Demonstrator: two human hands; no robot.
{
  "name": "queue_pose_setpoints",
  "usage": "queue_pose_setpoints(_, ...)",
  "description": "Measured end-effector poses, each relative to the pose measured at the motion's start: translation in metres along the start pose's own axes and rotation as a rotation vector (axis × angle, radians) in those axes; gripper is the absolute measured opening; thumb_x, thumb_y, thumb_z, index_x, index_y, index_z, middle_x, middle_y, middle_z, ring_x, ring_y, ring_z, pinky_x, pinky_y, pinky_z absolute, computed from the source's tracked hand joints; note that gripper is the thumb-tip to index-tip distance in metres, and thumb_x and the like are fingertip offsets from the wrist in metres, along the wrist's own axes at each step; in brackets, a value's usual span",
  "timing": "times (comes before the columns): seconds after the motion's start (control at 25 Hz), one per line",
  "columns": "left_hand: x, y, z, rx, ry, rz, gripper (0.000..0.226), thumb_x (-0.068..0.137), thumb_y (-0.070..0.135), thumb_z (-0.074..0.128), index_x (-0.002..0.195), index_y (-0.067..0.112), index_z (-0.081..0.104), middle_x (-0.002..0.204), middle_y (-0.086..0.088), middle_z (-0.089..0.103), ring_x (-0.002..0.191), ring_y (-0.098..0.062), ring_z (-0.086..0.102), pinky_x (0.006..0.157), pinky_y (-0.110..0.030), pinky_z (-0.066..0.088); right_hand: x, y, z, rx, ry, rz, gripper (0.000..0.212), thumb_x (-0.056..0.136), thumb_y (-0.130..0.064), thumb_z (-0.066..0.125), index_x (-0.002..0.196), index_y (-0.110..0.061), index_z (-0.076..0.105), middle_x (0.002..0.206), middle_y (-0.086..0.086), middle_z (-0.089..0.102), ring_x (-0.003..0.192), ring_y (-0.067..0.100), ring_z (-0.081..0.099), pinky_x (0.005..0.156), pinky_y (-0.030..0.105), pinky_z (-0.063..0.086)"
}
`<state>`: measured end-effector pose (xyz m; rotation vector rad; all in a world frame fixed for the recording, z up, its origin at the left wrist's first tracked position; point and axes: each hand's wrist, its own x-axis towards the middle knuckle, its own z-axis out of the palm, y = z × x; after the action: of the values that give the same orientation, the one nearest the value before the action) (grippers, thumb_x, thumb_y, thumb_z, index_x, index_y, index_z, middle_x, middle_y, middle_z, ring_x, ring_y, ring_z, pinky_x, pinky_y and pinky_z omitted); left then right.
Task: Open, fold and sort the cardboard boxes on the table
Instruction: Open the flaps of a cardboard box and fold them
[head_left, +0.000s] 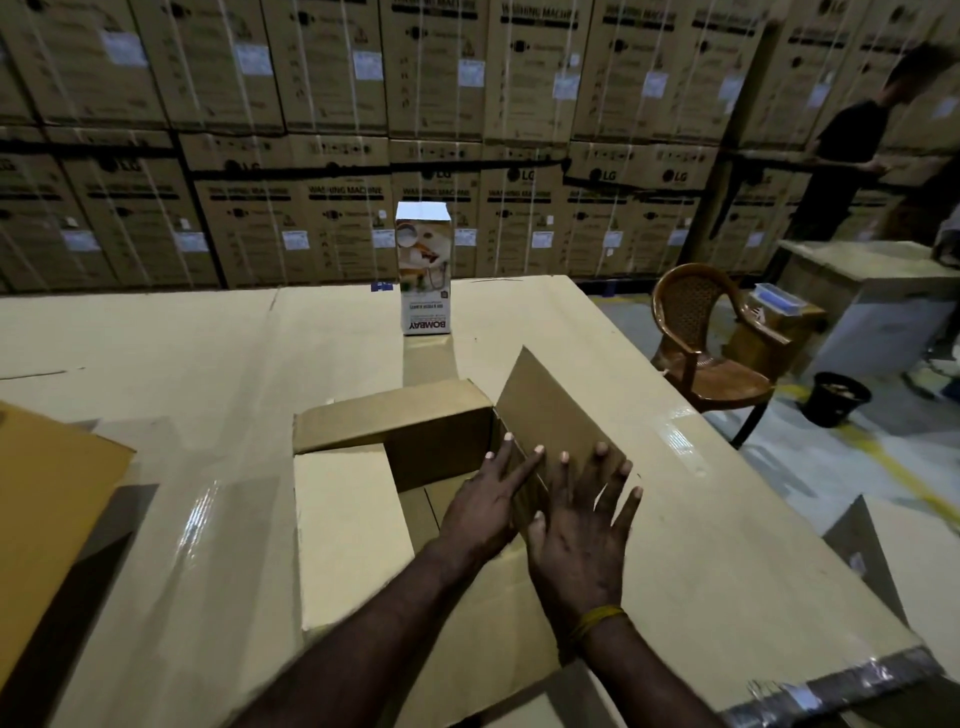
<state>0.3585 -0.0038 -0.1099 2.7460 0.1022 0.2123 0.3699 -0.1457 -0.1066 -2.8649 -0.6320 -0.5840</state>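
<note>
Head view: an open box (395, 457) sits mid-worktop (208, 364). Left hand (483, 504) and right hand (576, 530), fingers spread flat, gripping nothing, press its raised right flap (550, 410). Uneven pressure could likely crease the flap off its fold line or skid the box sideways.

Chair (711, 343) right of table (156, 338); bin (835, 399) just right of chair; washing-machine cartons (332, 130) stacked behind table; person (852, 156) behind chair.
</note>
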Motion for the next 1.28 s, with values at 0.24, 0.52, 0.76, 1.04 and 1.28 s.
queue_pose_setpoints(0.24, -0.001, -0.001, 0.005, 0.01, -0.093, -0.046, 0.084, 0.094, 0.014, 0.056, 0.153, 0.048, 0.007, 0.165, -0.002, -0.008, 0.151, -0.034, 0.009, 0.11, -0.051, 0.038, -0.004, 0.004, 0.008, -0.002, -0.124, 0.039, 0.066, 0.084, -0.043, 0.038, 0.144, -0.016, 0.047, 0.155, 0.031, 0.024, 0.142, 0.058, 0.004, 0.112, 0.071, 0.005)
queue_pose_setpoints(0.52, -0.002, 0.004, 0.002, 0.003, -0.107, -0.091, 0.075, 0.093, 0.015, 0.059, 0.151, 0.044, 0.022, 0.165, -0.002, 0.005, 0.15, -0.034, 0.014, 0.109, -0.049, 0.039, -0.004, 0.007, 0.012, 0.209, -0.287, 0.039, 0.059, 0.095, -0.043, 0.024, 0.15, -0.022, 0.034, 0.146, 0.014, 0.046, 0.128, 0.032, 0.05, 0.103, 0.047, 0.042)
queue_pose_setpoints(0.76, -0.002, 0.015, -0.006, -0.049, -0.133, -0.177, 0.067, 0.094, 0.015, 0.056, 0.149, 0.04, 0.027, 0.163, -0.004, 0.019, 0.149, -0.033, 0.016, 0.114, -0.053, 0.031, 0.002, 0.01, 0.006, 0.443, -0.325, 0.023, 0.05, 0.098, -0.035, 0.039, 0.147, -0.026, 0.031, 0.132, 0.006, 0.054, 0.103, 0.024, 0.062, 0.082, 0.038, 0.052)
queue_pose_setpoints(1.04, -0.071, 0.017, -0.014, 0.214, 0.099, -0.587, 0.063, 0.098, 0.053, 0.038, 0.153, 0.045, 0.008, 0.165, -0.003, 0.007, 0.151, -0.031, 0.004, 0.115, -0.061, -0.005, 0.006, -0.021, -0.003, 0.294, -0.358, -0.158, 0.063, 0.097, -0.032, 0.047, 0.154, -0.031, 0.02, 0.16, 0.011, 0.017, 0.147, 0.029, 0.019, 0.119, 0.048, 0.017)
queue_pose_setpoints(1.28, -0.137, -0.008, -0.017, 0.232, 0.203, -0.915, 0.071, 0.088, 0.071, 0.017, 0.153, 0.043, 0.019, 0.165, -0.013, 0.003, 0.151, -0.036, 0.005, 0.114, -0.063, 0.0, 0.03, -0.076, 0.0, 0.31, -0.591, -0.513, 0.083, 0.092, -0.023, 0.066, 0.153, -0.042, 0.013, 0.164, 0.012, -0.005, 0.148, 0.034, 0.019, 0.116, 0.047, 0.03)
